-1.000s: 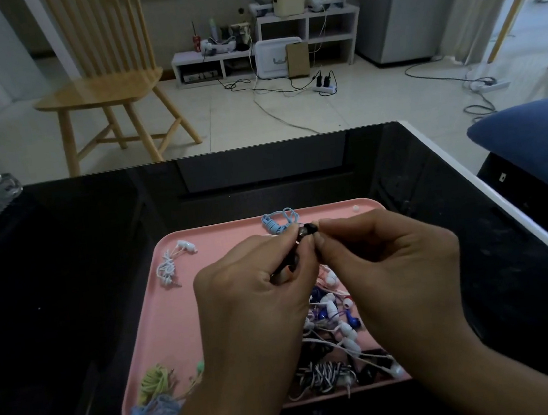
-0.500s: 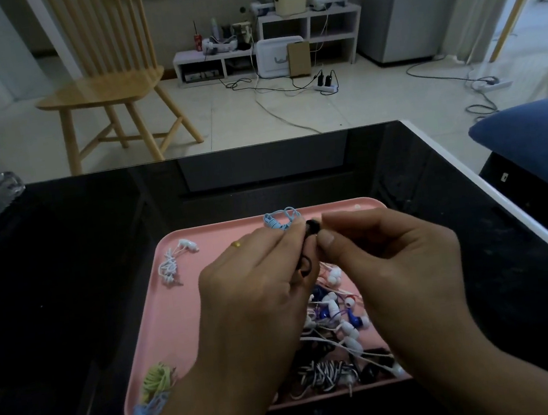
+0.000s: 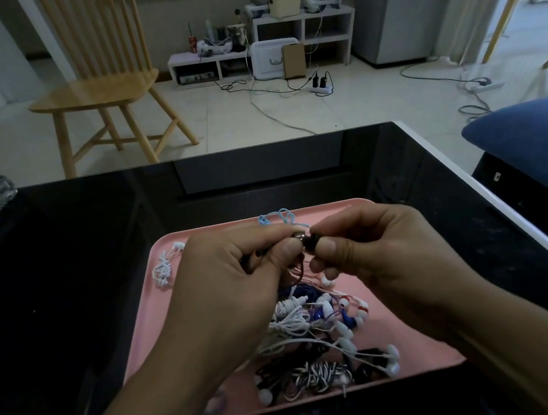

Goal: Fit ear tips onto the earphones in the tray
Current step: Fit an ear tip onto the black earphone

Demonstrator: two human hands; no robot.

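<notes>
Both of our hands are up over the pink tray (image 3: 190,324), close together. Our left hand (image 3: 236,281) has its fingers curled around a dark earphone (image 3: 299,238), and we can see a small silver bit of it poking out by the thumb. Our right hand (image 3: 375,253) pinches a little black ear tip (image 3: 312,245) between the thumb and first finger. The ear tip is touching the end of the earphone, right where our two thumbs meet. We cannot tell if the tip is all the way on. A thin reddish wire hangs down from the earphone toward the tray. Under our hands a big messy pile of earphones (image 3: 319,336) lies in the tray, with white, blue, black and striped wires all mixed up. A small white earphone bundle (image 3: 164,267) sits by itself near the far left corner of the tray. A light blue earphone bundle (image 3: 275,219) sits at the far edge, just behind our fingers. The tray rests on a shiny black table (image 3: 81,248). Past the table we see a wooden chair (image 3: 102,83) on a pale floor, and a low white shelf (image 3: 266,46) by the wall. Something blue and soft, maybe a cushion (image 3: 534,144), is off to the right.
</notes>
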